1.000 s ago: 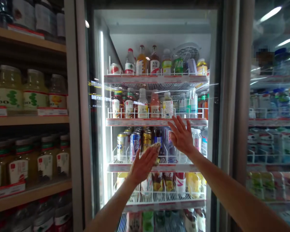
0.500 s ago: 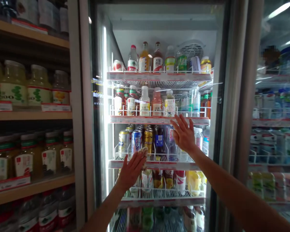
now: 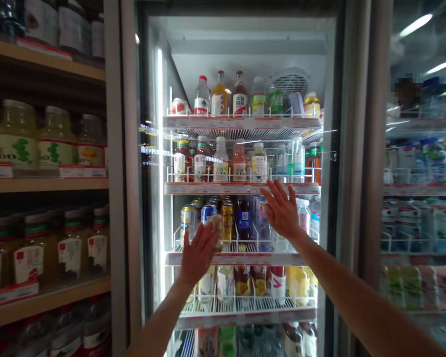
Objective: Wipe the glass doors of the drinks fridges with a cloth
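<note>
Before me stands a lit drinks fridge behind a glass door [image 3: 226,52] that carries reflections. My left hand [image 3: 198,253] is raised at the glass, fingers stretched and lying flat over a pale, crumpled cloth [image 3: 217,229]. Much of the cloth is hidden behind the fingers, and its edge is blurred. To the right, my right hand [image 3: 282,213] is open with its fingers spread and holds nothing. It is at or close to the glass; I cannot tell whether it touches. Beyond the hands are beer cans [image 3: 227,220] and a dark bottle [image 3: 243,218] on the middle shelf.
Wooden shelves [image 3: 48,184] with bottled juices [image 3: 55,139] stand at the left, beside the metal frame [image 3: 116,148]. Upper fridge shelves hold several bottles [image 3: 240,94]. At the right, another glass-fronted fridge [image 3: 419,191] holds more drinks.
My left hand has shifted slightly left and up along the glass with the cloth, its fingers now pointing more upward. My right hand has barely moved. The view has shifted slightly.
</note>
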`<move>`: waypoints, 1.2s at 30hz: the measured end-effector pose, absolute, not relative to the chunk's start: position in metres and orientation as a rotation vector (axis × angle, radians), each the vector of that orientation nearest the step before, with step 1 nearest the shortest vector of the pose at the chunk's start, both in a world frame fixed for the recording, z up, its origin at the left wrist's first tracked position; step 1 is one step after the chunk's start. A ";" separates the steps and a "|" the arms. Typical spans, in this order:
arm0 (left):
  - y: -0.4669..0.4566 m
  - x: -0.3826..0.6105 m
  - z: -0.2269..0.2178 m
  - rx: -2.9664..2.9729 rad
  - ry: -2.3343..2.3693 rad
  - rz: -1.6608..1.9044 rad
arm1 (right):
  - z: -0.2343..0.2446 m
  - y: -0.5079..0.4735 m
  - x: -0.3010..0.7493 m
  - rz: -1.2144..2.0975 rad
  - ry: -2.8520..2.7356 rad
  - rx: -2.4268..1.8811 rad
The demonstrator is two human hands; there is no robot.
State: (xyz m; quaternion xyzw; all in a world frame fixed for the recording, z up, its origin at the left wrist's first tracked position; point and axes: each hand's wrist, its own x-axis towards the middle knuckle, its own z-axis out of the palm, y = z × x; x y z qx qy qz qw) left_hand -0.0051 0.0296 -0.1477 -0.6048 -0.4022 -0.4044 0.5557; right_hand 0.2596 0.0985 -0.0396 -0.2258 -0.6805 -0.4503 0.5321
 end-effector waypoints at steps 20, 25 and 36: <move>0.034 0.014 -0.121 -1.470 -0.904 -0.957 | -0.041 0.099 0.259 -1.054 -1.614 -0.537; 0.032 -0.001 -0.095 -1.251 -1.002 -1.161 | -0.040 0.098 0.259 -1.075 -1.592 -0.496; 0.040 0.005 -0.066 -1.233 -1.051 -1.203 | -0.041 0.100 0.260 -1.060 -1.591 -0.527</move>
